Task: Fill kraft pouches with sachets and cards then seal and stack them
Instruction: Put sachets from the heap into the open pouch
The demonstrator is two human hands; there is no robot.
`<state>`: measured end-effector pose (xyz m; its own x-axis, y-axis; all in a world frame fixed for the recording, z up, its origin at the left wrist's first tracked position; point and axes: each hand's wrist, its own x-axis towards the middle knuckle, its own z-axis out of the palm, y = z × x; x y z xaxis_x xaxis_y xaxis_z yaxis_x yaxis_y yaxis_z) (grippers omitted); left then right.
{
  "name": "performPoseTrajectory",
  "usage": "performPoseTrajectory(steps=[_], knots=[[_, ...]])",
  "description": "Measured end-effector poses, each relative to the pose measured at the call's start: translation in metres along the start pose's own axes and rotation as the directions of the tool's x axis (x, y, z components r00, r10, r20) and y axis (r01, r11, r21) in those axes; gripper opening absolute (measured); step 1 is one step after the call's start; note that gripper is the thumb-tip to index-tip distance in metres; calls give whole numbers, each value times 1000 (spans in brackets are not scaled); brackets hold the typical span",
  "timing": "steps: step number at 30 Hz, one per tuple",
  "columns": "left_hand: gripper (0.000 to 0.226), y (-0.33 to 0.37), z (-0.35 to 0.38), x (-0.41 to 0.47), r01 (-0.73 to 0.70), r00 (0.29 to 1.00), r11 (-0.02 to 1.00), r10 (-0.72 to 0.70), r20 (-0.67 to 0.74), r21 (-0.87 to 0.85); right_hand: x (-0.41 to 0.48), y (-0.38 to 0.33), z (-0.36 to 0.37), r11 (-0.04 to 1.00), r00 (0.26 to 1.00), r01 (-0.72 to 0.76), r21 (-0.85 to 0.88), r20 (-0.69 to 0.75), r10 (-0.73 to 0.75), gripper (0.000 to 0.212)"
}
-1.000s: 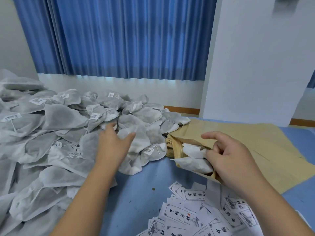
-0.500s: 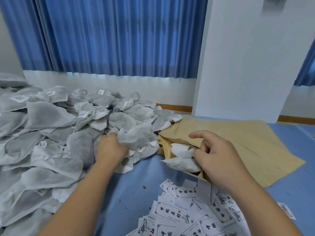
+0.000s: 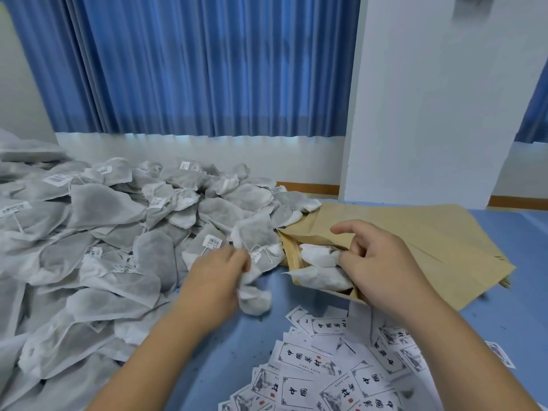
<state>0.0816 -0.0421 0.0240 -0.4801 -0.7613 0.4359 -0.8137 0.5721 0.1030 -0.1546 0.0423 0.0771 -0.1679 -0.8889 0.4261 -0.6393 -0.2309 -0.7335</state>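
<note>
Left hand: the left hand (image 3: pixel 215 280) is closed round a small bunch of gripped sachets (image 3: pixel 254 301), which hang from its fingers just above the bench (image 3: pixel 228 351).
Left hand, change: a second ago it was spread flat over the heap. Half a second ago it was clenched down into it. It has now drawn back off the heap towards the near edge, carrying its catch.
Right hand: the right hand (image 3: pixel 382 271) holds the mouth of the kraft pouch (image 3: pixel 314 229), its lower fingers curled into the opening and its forefinger stretched out over the top flap.
Right hand, change: it has kept the same hold in all three views.
Kraft pouch: it lies on its side at the near left corner of the pouch stack (image 3: pixel 439 238), with its mouth gaping left towards the gripped bunch and close to it.
Pouch contents: two loaded sachets (image 3: pixel 320 278) poke out of the mouth, as they did before.
Sachet pile: the sachet pile (image 3: pixel 103 212) covers the left half of the bench and reaches as far as the pouch stack.
Cards: printed cards (image 3: pixel 305 360) lie scattered on the bench below the right hand.
Behind: a blue curtain (image 3: pixel 192 69) and a white pillar (image 3: pixel 430 99).
</note>
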Motion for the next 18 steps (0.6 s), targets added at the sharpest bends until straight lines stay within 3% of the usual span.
performPoseTrajectory(steps=[3,5,7,9,11,12,15,18], knots=[[41,7,-7,-19,50,900,999,-42,434,-6,0,0,2,1000,1000,-5,-21,13,5,40],[42,16,-16,-22,57,867,998,-32,497,-36,-1,-1,4,999,1000,-4,-33,29,5,39],[42,27,-28,-19,14,897,1000,-1,441,-27,-2,-1,5,999,999,-2,-36,40,3,39],[37,39,-38,-14,-55,975,993,77,206,-108,-2,-1,5,999,999,-3,-34,42,4,40],[28,52,-48,-6,-122,993,955,120,-24,-270,-2,-1,5,1000,999,-7,-27,42,8,40],[28,59,-51,-2,-141,990,935,124,-71,-326,-1,-1,5,1000,999,-8,-26,45,9,40],[38,76,-52,13,-148,987,921,158,-1,-362,-1,-2,7,1000,998,2,-30,70,0,39],[30,88,-50,18,-184,970,916,228,85,-356,-1,-1,8,999,995,27,-19,98,-25,41]])
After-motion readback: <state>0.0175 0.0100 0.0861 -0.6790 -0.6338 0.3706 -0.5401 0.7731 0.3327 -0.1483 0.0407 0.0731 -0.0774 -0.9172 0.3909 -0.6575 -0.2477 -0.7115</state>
